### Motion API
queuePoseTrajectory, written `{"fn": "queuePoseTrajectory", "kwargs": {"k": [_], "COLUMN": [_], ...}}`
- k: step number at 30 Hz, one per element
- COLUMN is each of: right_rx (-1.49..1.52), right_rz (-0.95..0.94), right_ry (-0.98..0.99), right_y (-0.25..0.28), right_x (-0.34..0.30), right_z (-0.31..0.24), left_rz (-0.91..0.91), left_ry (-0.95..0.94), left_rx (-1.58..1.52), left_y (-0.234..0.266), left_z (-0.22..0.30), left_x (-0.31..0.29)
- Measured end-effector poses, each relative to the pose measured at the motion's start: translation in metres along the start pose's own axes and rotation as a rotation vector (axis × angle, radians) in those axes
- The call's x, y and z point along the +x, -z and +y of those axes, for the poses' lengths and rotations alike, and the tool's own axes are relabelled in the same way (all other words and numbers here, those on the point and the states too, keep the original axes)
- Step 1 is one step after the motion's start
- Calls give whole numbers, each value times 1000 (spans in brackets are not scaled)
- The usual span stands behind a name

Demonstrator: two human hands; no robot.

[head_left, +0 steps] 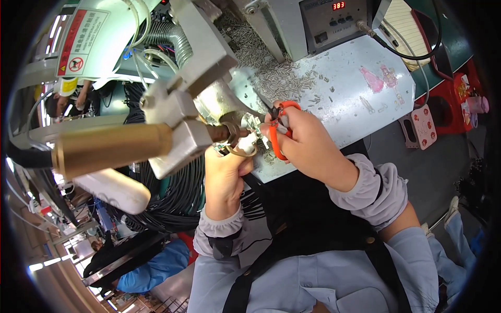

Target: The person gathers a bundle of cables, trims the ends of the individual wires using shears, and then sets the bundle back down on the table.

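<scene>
At left, the brass tool pointed at a small shiny part above the worktop, its outline unclear. The left hand curled beneath it, near the part; its fingertips were hidden, so their opening and grip could not be told. Manual work on the part seemed in hand, the next move calling for steadiness beside the tool. Rightward, orange scissors sat gripped in the right hand's bent fingers, blades pointing up-left.
</scene>
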State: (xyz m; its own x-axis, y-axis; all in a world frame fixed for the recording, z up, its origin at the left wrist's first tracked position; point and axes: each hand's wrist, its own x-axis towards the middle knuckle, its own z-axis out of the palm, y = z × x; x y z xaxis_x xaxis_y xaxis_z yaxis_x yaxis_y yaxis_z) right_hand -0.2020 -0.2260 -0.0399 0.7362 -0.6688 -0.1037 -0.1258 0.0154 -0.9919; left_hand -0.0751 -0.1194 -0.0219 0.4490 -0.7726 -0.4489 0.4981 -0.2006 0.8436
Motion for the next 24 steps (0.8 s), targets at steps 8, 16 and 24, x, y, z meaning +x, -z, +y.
{"fn": "queuePoseTrajectory", "kwargs": {"k": [8,16,24], "right_rx": [323,-296,10], "right_rz": [0,-120,-108], "right_ry": [-89,411,120], "right_y": [13,9,11], "right_x": [-30,-54,-49], "right_z": [-6,-23,-8], "left_rz": [-8,-152,-250], "left_ry": [5,-87,7], "left_rx": [77,165,146], "left_y": [-14,-24,-3], "left_z": [-6,-28,-29], "left_x": [-39,-56,-63]}}
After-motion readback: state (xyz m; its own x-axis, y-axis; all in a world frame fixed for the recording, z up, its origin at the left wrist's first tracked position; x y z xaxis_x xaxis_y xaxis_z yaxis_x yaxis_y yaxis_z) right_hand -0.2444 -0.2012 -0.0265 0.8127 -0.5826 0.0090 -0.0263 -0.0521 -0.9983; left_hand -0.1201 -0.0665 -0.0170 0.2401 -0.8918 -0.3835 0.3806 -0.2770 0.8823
